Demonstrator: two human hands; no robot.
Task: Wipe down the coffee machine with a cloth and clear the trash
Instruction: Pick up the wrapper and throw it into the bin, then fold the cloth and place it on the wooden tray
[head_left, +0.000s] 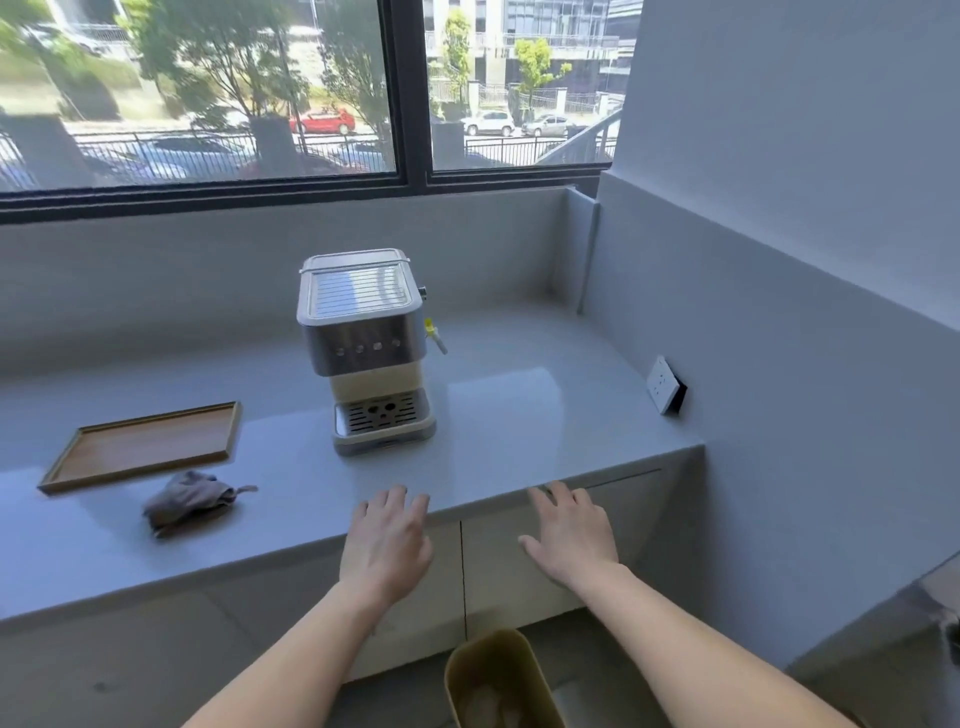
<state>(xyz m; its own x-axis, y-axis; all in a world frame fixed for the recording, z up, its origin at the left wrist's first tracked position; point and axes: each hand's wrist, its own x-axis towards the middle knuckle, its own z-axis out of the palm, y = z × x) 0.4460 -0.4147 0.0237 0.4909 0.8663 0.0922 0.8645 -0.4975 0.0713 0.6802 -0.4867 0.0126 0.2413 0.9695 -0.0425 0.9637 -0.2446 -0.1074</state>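
A steel and cream coffee machine (366, 348) stands upright on the grey counter (519, 415), below the window. A crumpled grey cloth (189, 501) lies on the counter to the left, near the front edge. My left hand (387, 543) hovers open over the counter's front edge, in front of the machine. Also open and holding nothing, my right hand (574, 535) sits just right of it, over the edge. On the floor below stands an olive trash bin (501, 680) with pale scraps inside.
A shallow wooden tray (140, 447) lies on the counter left of the machine, behind the cloth. A white wall socket (665, 384) sits on the right wall. Cabinet doors (519, 561) run under the counter.
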